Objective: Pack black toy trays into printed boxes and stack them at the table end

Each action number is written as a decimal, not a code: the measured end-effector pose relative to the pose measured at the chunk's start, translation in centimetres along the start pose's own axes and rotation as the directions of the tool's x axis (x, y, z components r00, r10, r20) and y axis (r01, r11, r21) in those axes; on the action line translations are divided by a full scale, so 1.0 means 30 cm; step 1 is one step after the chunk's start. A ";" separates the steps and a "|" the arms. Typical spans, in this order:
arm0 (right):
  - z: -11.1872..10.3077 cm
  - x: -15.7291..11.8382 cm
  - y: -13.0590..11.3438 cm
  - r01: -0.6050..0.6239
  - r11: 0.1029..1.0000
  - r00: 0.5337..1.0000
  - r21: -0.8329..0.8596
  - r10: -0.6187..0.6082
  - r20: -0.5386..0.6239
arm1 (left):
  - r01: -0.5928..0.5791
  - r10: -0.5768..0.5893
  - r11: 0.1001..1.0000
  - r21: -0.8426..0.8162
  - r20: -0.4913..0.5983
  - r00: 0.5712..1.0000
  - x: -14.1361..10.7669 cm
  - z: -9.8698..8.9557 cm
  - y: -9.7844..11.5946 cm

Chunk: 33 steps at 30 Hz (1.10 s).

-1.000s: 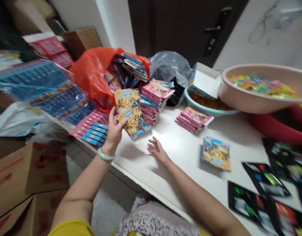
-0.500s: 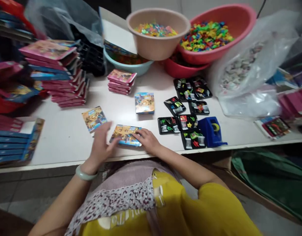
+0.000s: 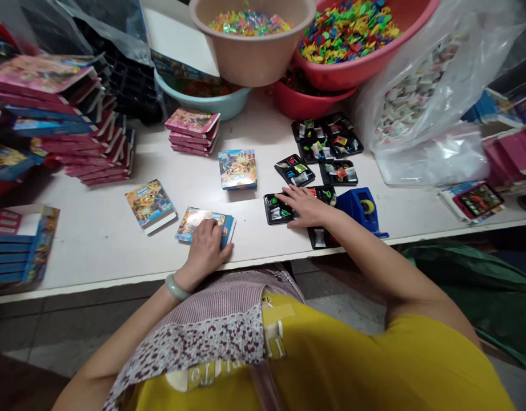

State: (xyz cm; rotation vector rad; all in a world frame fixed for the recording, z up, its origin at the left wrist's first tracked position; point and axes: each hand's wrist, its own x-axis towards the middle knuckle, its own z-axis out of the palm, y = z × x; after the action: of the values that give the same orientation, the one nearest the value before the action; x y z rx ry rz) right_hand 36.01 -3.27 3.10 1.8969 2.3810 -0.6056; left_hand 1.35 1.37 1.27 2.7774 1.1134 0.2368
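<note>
One box (image 3: 193,221) crosswise, left hand (image 3: 206,245) loosely open atop, right hand (image 3: 308,208) splayed over trays (image 3: 272,216)

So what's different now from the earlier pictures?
The left hand held flat boxes up at first. Now it rests on the nearest box, down on the table. The right hand let go of that box and moved right, onto the black trays. The small pink stack and the blue tape dispenser stayed put.

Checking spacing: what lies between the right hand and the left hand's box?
A filled black tray, partly under the right hand, then white tabletop, in the head view.
</note>
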 end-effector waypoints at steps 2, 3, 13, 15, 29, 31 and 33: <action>-0.002 0.020 -0.009 -0.001 1.000 1.000 -0.012 0.002 0.028 | -0.002 0.002 1.000 -0.003 0.005 1.000 -0.008 -0.009 0.002; 0.003 0.026 -0.024 -0.007 1.000 1.000 -0.013 0.007 0.022 | 0.001 -0.001 1.000 -0.004 0.011 1.000 -0.012 -0.013 0.001; 0.127 0.023 -0.280 0.006 0.998 0.981 0.070 0.008 -0.194 | 0.019 -0.022 0.999 0.044 0.055 0.998 -0.023 -0.031 0.011; 0.123 0.022 -0.291 0.100 0.995 0.978 0.021 -0.095 -0.188 | 0.030 -0.032 0.999 0.045 0.046 0.998 -0.021 -0.031 0.016; 0.129 0.050 -0.315 0.162 0.983 0.968 0.086 -0.141 -0.208 | -0.013 -0.055 0.788 -0.616 -0.091 0.994 0.020 -0.059 -0.075; 0.112 0.047 -0.323 0.227 0.965 0.952 0.130 -0.192 -0.237 | 0.042 -0.118 0.710 -0.703 -0.060 0.991 0.030 -0.075 -0.092; 0.098 0.051 -0.337 0.302 0.940 0.930 0.157 -0.254 -0.266 | 0.073 -0.139 0.648 -0.758 -0.024 0.990 0.036 -0.090 -0.099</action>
State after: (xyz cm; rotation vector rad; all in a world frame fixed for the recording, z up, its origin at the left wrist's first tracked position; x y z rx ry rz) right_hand 25.46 -4.60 2.79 1.8060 2.8812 -0.6821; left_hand -0.41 4.45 3.45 1.9488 0.8944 0.6409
